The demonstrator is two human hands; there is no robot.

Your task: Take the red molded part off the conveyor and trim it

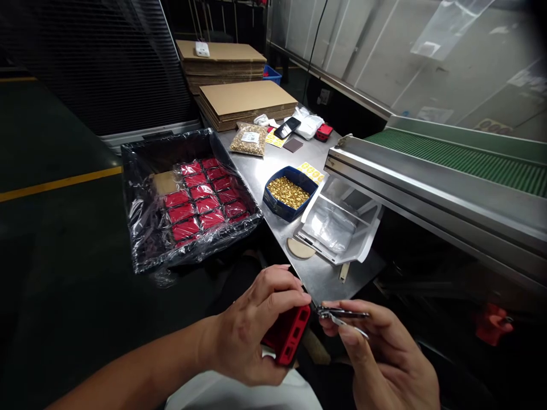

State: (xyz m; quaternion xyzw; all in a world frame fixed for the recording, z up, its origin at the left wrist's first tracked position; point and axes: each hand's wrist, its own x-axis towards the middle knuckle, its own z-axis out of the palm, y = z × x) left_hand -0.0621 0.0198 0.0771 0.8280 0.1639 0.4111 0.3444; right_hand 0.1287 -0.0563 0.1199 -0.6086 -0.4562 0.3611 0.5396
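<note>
Left hand (pixel 252 330) curls around a red case (pixel 289 337); right hand (pixel 380 353), palm up, pinches metal clippers (pixel 342 316).

Small plastic case (pixel 290 336): showing red with black.
Rectangular plastic bin (pixel 273 200): showing blue, holding gold pieces.
Wrapped packs in black tray (pixel 199 196): showing red.
Ribbed conveyor belt (pixel 470 156): showing green.
Steel worktop (pixel 256 165): showing grey.

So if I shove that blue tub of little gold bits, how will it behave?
The blue tub looks heaped with small gold metal pieces, so it is probably heavy for its size. On the smooth steel table it would likely slide rather than tip, though loose pieces might spill.
</note>
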